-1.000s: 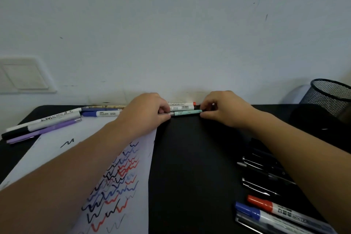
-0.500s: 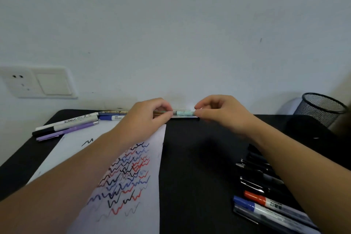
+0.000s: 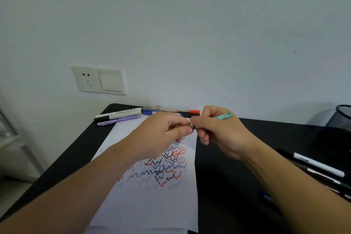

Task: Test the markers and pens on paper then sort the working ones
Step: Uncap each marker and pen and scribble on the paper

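My right hand (image 3: pixel 216 131) grips a teal patterned pen (image 3: pixel 224 116) above the top of the white paper (image 3: pixel 148 205); the barrel sticks out past my knuckles to the upper right. My left hand (image 3: pixel 163 133) pinches the pen's front end, at the cap or tip, right where the two hands meet. The paper lies on the black table (image 3: pixel 228 176) and carries several red, blue and black zigzag test lines (image 3: pixel 163 167).
A row of pens and markers (image 3: pixel 121 116) lies along the table's far edge by the wall. More markers and pens (image 3: pixel 319 165) lie at the right. A black mesh cup (image 3: pixel 341 118) stands at the far right. A wall socket (image 3: pixel 98 80) is behind.
Both hands lifted the teal pen from the far edge of the table and brought it nearer, over the paper. The hands have come together at the pen's front end.
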